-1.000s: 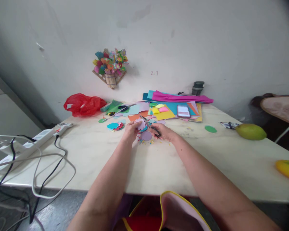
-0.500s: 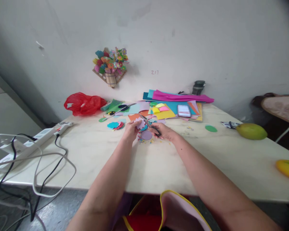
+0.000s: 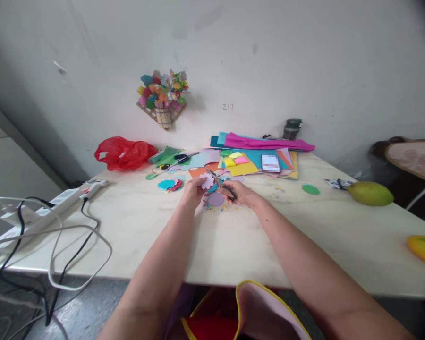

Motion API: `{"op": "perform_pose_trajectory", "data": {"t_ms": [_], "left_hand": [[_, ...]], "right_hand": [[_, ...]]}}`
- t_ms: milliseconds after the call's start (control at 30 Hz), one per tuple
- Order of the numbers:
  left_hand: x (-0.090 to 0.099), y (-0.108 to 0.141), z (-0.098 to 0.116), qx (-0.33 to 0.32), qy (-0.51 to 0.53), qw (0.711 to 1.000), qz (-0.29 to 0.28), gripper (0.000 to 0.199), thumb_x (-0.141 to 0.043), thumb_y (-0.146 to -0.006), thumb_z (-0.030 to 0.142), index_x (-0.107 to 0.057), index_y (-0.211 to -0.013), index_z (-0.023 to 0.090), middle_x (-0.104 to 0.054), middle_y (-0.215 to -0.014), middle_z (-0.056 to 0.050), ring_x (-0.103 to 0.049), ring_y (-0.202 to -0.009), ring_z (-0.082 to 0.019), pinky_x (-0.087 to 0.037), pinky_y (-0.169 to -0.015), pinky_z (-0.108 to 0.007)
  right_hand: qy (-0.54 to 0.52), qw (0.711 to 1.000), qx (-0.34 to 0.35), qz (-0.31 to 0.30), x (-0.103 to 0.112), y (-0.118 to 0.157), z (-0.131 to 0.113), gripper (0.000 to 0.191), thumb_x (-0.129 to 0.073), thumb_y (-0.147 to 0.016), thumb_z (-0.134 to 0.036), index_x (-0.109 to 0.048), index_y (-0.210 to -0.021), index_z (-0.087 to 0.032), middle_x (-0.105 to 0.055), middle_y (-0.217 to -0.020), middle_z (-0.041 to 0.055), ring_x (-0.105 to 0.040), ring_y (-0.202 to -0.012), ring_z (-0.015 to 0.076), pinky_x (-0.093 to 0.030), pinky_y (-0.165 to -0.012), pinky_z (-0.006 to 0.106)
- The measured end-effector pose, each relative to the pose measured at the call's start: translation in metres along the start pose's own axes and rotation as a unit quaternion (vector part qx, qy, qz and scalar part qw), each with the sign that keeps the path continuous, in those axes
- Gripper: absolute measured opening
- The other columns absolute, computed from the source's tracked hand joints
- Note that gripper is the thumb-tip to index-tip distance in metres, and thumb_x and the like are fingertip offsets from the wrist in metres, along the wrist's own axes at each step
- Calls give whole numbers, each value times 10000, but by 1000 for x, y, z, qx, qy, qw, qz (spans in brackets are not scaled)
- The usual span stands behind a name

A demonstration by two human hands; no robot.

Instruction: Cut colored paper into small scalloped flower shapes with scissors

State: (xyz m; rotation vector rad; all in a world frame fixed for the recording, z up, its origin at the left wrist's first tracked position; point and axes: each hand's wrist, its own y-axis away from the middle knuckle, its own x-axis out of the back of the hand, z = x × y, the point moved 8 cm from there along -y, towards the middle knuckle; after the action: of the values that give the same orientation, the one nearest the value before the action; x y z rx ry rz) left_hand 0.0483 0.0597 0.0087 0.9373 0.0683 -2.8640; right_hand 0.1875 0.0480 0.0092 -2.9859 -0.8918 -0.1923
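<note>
Between the fingertips of my left hand (image 3: 194, 189) is a lilac paper flower (image 3: 208, 181) with a scalloped edge. My right hand (image 3: 241, 192) is closed around the dark handles of a pair of scissors (image 3: 216, 177), whose blades point up and left beside the flower. Just under the hands lies a plain lilac paper circle (image 3: 216, 199), with small colourful paper scraps (image 3: 219, 208) scattered about it. To the left rests a stack of scalloped blue and red paper pieces (image 3: 170, 184).
Coloured paper sheets (image 3: 250, 165) and a second pair of scissors (image 3: 184, 157) lie at the back. A red plastic bag (image 3: 125, 153) and a power strip (image 3: 62, 200) with cables are on the left. A green paper circle (image 3: 310, 189) and a green mango (image 3: 370, 193) sit right.
The lilac flower has turned slightly in my left hand, showing more of its face. The scissors have barely shifted, and the rest is as before.
</note>
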Motion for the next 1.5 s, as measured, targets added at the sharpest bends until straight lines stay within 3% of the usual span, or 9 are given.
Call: {"op": "perform_pose_trajectory", "data": {"t_ms": [267, 433, 900, 1233, 1500], "left_hand": [[4, -1, 1, 20, 4, 999, 32, 45, -574, -626, 88, -589, -653, 120, -652, -601, -53, -630, -551, -158, -546, -565, -276], [7, 0, 1, 39, 27, 998, 50, 67, -534, -660, 89, -543, -620, 141, -583, -520, -15, -621, -540, -145, -574, -685, -326], [10, -3, 0, 71, 5, 997, 30, 62, -494, -648, 110, -546, -638, 143, -614, -576, -37, -646, -581, -171, -577, -715, -374], [-6, 7, -1, 64, -115, 989, -73, 79, -598, -617, 125, -631, -684, 100, -663, -620, -81, -643, -568, -188, -564, -594, -327], [-12, 11, -10, 101, -177, 972, -121, 111, -595, -639, 149, -654, -715, 94, -705, -682, -118, -665, -580, -208, -560, -590, -320]], "right_hand": [[-40, 998, 0, 51, 6, 8, -14, 284, -721, -615, -344, -525, -731, -175, -460, -431, -78, -404, -352, 69, -218, -322, 180], [-28, 994, 16, 100, 20, 7, -10, 272, -696, -667, -378, -533, -717, -167, -477, -444, -63, -398, -344, 60, -195, -301, 175], [-2, 987, 16, 162, 35, 9, -9, 331, -772, -629, -342, -579, -824, -155, -510, -462, -69, -426, -347, 55, -218, -292, 160], [34, 994, 48, 92, 36, 6, -4, 314, -672, -730, -435, -585, -827, -149, -549, -562, -39, -460, -394, 48, -225, -316, 153], [-26, 989, 66, 129, 35, 3, -9, 395, -768, -583, -289, -574, -905, -166, -611, -605, -18, -519, -470, 86, -270, -356, 161]]}}
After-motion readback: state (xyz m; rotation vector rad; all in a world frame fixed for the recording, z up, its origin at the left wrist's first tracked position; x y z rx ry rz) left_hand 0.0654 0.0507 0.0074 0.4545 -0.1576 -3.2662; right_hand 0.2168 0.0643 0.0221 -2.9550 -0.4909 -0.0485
